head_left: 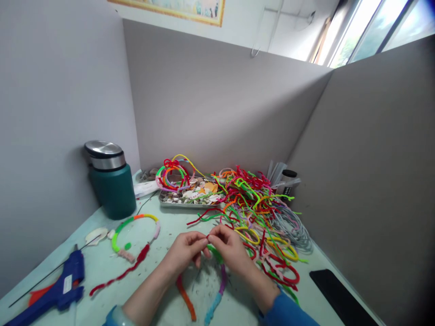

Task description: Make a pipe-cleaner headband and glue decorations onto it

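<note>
In front of me, my left hand and my right hand meet, thumbs and fingertips pinched together. Both are closed on a pipe cleaner strand, green between the hands, with a speck of red at the fingertips. Below them hang an orange end and a purple and light-blue end; how these join behind the fingers is hidden. To the left lies a nearly round pipe cleaner ring in several colours, with a dark red tail trailing toward me. A small green dot rests inside that ring.
A blue glue gun lies at the left front, near a teal bottle. Behind my hands stands a metal tray of shells, beside a tangled pipe cleaner heap. A black phone-like slab lies at right. Grey partitions enclose the table.
</note>
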`<state>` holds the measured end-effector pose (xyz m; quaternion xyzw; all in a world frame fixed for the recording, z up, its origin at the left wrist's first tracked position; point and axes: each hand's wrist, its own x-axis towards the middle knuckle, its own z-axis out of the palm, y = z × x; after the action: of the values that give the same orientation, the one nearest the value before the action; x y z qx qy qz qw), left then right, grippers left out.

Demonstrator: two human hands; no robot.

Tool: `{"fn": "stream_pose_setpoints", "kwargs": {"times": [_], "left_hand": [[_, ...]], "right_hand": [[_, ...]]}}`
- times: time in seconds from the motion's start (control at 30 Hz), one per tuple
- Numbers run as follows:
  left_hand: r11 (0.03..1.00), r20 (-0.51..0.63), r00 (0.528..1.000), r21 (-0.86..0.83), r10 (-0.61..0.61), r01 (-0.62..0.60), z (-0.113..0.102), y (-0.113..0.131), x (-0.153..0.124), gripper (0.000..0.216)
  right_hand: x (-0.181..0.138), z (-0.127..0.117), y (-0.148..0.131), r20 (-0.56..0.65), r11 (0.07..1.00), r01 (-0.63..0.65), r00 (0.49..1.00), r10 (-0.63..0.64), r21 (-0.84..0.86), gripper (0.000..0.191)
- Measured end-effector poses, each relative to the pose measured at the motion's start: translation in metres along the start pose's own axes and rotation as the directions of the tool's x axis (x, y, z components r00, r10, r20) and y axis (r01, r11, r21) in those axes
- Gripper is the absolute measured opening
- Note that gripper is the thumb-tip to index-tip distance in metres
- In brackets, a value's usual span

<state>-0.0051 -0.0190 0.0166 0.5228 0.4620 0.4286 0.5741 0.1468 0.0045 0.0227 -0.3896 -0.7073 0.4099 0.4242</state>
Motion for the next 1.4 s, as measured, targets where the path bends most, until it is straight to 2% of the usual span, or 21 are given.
{"fn": "stream_pose_setpoints", "kwargs": {"times": [0.07,0.13,0.2,0.3,0.37,0.47,0.57,0.67,0.77,0.87,0.97,1.07,1.13,1.23,1.3,1.4], "left_hand": [[0.995,0.017,1.0,-0.101,-0.015,0.017,0.0,0.0,0.0,0.034],[0.993,0.005,1.0,-0.116,-0.018,0.018,-0.001,0.0,0.001,0.033],[0.998,-0.03,0.999,-0.066,-0.016,0.014,-0.003,-0.001,0.002,0.032],[0.996,-0.091,0.996,0.093,-0.004,0.013,-0.006,-0.003,0.004,0.03],[0.963,-0.121,0.991,0.267,0.064,-0.03,-0.007,-0.004,0.004,0.028],[0.855,-0.109,0.973,0.505,0.202,-0.121,-0.006,-0.005,0.001,0.028],[0.758,-0.07,0.959,0.629,0.274,-0.17,-0.005,-0.005,-0.002,0.027],[0.712,-0.049,0.948,0.673,0.314,-0.201,-0.004,-0.004,-0.004,0.025],[0.766,-0.079,0.952,0.615,0.297,-0.188,-0.006,-0.003,-0.003,0.022],[0.849,-0.138,0.958,0.507,0.251,-0.149,-0.008,-0.004,-0.001,0.019],[0.924,-0.14,0.972,0.362,0.186,-0.125,-0.009,-0.005,0.001,0.02],[0.982,-0.114,0.988,0.171,0.103,-0.082,-0.005,-0.005,0.003,0.023],[0.998,-0.093,0.995,0.047,0.046,-0.042,-0.002,-0.003,0.003,0.025],[0.998,-0.076,0.997,-0.069,0.003,-0.009,0.001,0.0,0.002,0.028],[0.998,-0.101,0.995,-0.06,-0.011,0.005,0.0,0.0,0.003,0.028],[0.999,-0.151,0.988,0.023,-0.024,0.027,-0.004,-0.002,0.004,0.026]], "right_hand": [[0.001,0.004,0.002,-0.016,0.979,-0.089,0.996,0.093,0.185,0.012],[0.002,0.004,0.003,-0.011,0.972,-0.109,0.993,0.113,0.208,0.013],[0.004,-0.001,0.002,-0.007,0.995,-0.059,0.998,0.06,0.08,0.012],[0.005,-0.012,-0.002,-0.013,0.967,0.122,0.992,-0.128,-0.223,0.013],[0.004,-0.017,-0.005,0.048,0.882,0.247,0.967,-0.249,-0.401,0.015],[0.001,-0.019,-0.007,0.212,0.695,0.376,0.926,-0.314,-0.613,0.013],[-0.002,-0.015,-0.005,0.292,0.522,0.42,0.904,-0.313,-0.743,0.01],[-0.003,-0.011,-0.004,0.312,0.459,0.424,0.901,-0.302,-0.781,0.012],[-0.003,-0.011,-0.004,0.275,0.533,0.384,0.921,-0.275,-0.754,0.01],[-0.003,-0.011,-0.004,0.207,0.662,0.325,0.945,-0.254,-0.676,0.007],[-0.003,-0.009,-0.003,0.114,0.794,0.257,0.966,-0.234,-0.551,0.009],[-0.003,-0.003,0.0,0.003,0.929,0.156,0.986,-0.164,-0.337,0.011],[-0.002,0.003,0.003,-0.04,0.992,0.056,0.997,-0.061,-0.109,0.011],[0.0,0.008,0.007,-0.025,0.982,-0.084,0.996,0.09,0.169,0.013],[0.002,0.006,0.008,0.009,0.979,-0.125,0.992,0.125,0.164,0.013],[0.004,-0.004,0.005,-0.012,0.998,-0.047,0.999,0.046,-0.045,0.012]]}}
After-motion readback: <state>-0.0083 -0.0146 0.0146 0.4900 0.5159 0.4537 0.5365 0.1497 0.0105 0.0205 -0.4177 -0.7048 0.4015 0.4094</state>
